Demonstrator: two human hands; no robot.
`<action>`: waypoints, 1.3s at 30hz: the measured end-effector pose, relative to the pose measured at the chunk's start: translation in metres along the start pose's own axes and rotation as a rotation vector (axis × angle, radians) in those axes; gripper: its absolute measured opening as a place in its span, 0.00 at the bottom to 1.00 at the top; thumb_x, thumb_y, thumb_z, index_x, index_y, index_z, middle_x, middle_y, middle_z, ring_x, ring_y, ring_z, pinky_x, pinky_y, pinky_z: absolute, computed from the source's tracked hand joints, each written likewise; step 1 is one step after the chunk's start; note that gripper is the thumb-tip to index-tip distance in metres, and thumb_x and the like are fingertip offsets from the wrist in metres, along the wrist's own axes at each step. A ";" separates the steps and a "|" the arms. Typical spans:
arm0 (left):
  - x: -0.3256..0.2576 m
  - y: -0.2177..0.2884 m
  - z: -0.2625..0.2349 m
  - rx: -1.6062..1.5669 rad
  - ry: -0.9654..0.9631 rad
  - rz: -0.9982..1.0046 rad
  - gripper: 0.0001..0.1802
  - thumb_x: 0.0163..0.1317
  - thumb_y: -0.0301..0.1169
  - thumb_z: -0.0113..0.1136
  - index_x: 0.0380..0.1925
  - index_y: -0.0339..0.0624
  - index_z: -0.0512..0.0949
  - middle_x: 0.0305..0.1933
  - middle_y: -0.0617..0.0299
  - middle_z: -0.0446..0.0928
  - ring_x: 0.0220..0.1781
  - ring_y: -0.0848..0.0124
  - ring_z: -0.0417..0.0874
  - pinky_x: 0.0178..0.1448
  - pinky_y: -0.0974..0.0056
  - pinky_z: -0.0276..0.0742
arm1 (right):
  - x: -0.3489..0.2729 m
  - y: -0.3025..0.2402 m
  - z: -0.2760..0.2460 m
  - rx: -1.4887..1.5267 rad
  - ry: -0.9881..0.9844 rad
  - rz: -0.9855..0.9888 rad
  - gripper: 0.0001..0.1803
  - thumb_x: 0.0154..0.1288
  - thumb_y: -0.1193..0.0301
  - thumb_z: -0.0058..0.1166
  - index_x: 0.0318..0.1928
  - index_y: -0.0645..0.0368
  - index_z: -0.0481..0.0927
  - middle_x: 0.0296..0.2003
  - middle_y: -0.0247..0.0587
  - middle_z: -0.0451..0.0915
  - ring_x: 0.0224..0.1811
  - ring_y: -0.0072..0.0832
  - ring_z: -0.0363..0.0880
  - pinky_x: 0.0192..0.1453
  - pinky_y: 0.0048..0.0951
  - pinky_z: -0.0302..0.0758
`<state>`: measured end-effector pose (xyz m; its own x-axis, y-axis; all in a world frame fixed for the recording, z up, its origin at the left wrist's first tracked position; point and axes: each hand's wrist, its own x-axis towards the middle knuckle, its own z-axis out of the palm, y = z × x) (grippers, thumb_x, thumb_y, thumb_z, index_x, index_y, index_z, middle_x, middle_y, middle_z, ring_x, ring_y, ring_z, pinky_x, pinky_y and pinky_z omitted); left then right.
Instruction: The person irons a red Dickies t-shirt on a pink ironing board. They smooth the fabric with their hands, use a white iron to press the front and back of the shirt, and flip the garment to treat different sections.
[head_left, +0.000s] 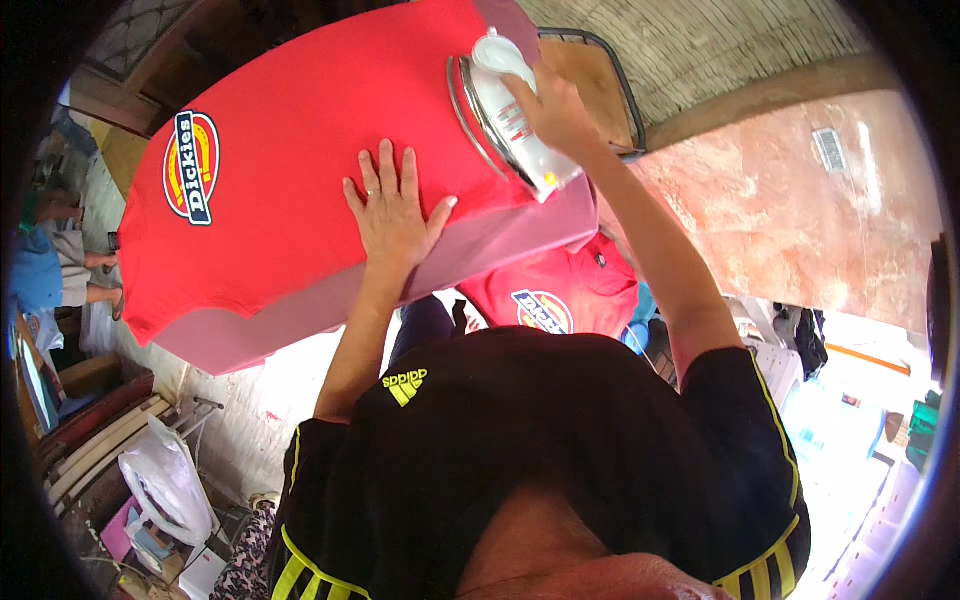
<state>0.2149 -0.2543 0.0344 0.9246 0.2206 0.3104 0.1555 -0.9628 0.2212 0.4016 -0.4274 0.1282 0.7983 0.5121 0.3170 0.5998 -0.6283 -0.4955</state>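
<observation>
A red shirt (290,130) with a round yellow-and-white printed patch lies spread over an ironing board with a pink cover (225,342). My left hand (390,215) rests flat on the cloth near the board's close edge, fingers spread, a ring on one of them. At the far right end, my right hand (560,112) is wrapped round the handle of a white clothes iron (512,125). The iron's metal edge faces left, over the shirt; whether its whole plate touches the cloth I cannot tell. Another red garment (592,292) with a similar patch lies below the board, close to my body.
A chair with a dark metal frame (625,85) stands behind the board's right end. To the right is a pinkish marbled panel (790,200). Planks (110,455) and a white plastic bag (170,480) lie at the lower left. A person's legs (95,290) show at far left.
</observation>
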 end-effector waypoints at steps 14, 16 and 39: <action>0.002 -0.013 0.004 -0.004 0.034 -0.060 0.46 0.64 0.64 0.47 0.72 0.45 0.58 0.79 0.50 0.51 0.80 0.46 0.47 0.74 0.29 0.42 | 0.115 0.007 0.064 -0.138 -0.114 -0.057 0.37 0.73 0.46 0.39 0.46 0.78 0.74 0.34 0.72 0.80 0.35 0.57 0.84 0.42 0.53 0.79; 0.001 -0.026 0.003 0.067 0.016 -0.126 0.45 0.66 0.64 0.44 0.73 0.46 0.57 0.79 0.52 0.50 0.80 0.46 0.46 0.74 0.29 0.41 | 0.071 -0.001 0.066 -0.116 -0.004 -0.156 0.32 0.73 0.48 0.42 0.45 0.73 0.75 0.32 0.69 0.80 0.35 0.57 0.84 0.42 0.51 0.79; -0.065 -0.162 -0.040 0.304 0.115 -0.442 0.42 0.66 0.65 0.42 0.72 0.52 0.61 0.78 0.45 0.51 0.77 0.38 0.50 0.70 0.26 0.45 | 0.085 -0.097 0.066 0.150 -0.304 0.073 0.25 0.72 0.52 0.47 0.46 0.66 0.77 0.35 0.68 0.80 0.41 0.56 0.83 0.41 0.49 0.78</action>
<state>0.1156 -0.1066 0.0151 0.7070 0.6138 0.3514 0.6299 -0.7723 0.0818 0.4072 -0.2841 0.1501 0.7724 0.6344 0.0318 0.5091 -0.5883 -0.6283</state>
